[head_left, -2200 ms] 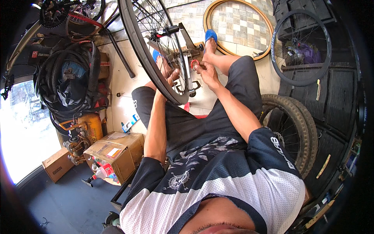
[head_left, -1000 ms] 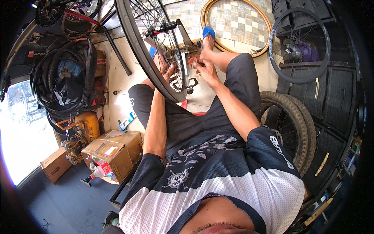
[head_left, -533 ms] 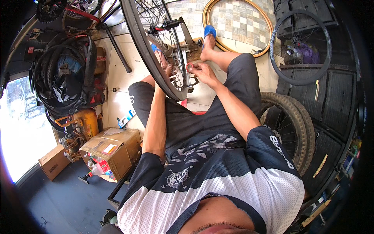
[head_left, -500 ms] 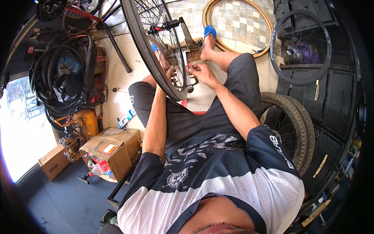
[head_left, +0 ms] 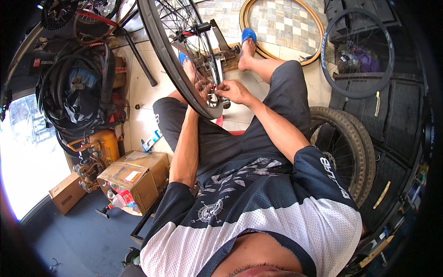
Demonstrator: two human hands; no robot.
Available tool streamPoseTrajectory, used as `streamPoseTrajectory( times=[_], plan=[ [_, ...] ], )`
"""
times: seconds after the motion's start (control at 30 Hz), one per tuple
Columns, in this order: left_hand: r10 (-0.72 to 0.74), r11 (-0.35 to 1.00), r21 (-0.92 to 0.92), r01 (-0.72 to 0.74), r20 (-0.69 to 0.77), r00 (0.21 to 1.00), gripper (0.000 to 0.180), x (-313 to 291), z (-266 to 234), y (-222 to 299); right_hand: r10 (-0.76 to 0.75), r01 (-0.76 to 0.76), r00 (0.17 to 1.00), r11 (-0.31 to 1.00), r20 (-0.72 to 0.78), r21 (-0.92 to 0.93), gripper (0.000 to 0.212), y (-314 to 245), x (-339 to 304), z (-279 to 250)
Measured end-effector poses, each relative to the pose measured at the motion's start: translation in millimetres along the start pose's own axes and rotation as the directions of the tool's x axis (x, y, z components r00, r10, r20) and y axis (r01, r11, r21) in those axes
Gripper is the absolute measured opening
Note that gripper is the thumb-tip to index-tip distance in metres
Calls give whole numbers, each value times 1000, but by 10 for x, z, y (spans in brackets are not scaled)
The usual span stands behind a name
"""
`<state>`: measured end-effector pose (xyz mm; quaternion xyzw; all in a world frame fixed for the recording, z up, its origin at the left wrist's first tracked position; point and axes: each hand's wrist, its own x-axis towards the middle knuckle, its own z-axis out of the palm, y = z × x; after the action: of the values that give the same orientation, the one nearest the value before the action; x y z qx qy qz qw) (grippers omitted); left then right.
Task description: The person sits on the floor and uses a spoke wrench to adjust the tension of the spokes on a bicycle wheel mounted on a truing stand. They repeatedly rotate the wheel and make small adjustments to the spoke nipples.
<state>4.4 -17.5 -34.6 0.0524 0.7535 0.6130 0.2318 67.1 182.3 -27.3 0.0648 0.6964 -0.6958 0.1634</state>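
Note:
A black bicycle wheel point(head_left: 162, 56) stands upright in a truing stand point(head_left: 221, 38) between my legs, its spokes and hub facing right. My right hand point(head_left: 234, 92) is closed at the wheel's right side, low near the rim. Between its thumb and fingertips a small red spoke wrench point(head_left: 216, 87) shows, mostly covered by the fingers and held at the spokes. Behind the rim, my left hand point(head_left: 202, 87) reaches in among the spokes close to the right fingertips. Rim and spokes hide much of it, so its grip is unclear.
Tan tyres point(head_left: 319, 27) lie on the tiled floor ahead. A spoked wheel point(head_left: 391, 51) leans at the right, with knobby tyres point(head_left: 364, 152) nearer me. At left are hung black tyres point(head_left: 50, 92), an orange compressor tank point(head_left: 104, 143) and a cardboard box point(head_left: 150, 177).
My right hand has moved left and slightly down, bringing the red spoke wrench from beside the wheel in to the spokes. My left hand stays near the rim.

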Motion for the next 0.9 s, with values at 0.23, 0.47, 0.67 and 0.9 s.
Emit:
streamPoseTrajectory(
  times=[0.23, 0.47, 0.67, 0.9],
  plan=[
    [-123, 990, 83, 117, 65, 990, 36, -71, 59, 425, -31, 30, 999, 998, 15, 60, 31, 51, -36, -16],
    [41, 883, 466, -53, 36, 999, 50, -106, 38, 440, -117, 79, 984, 961, -131, -263, 55, -207, -169, 142],
    [403, 606, 690, -396, 162, 901, 40, -161, 204, 483, -242, 69, 928, 859, -284, -507, 65, -333, -218, 293],
    [462, 709, 591, -383, 21, 887, 41, -114, 82, 313, -26, 14, 984, 997, -174, -73, 56, -335, -205, 262]
  ],
)
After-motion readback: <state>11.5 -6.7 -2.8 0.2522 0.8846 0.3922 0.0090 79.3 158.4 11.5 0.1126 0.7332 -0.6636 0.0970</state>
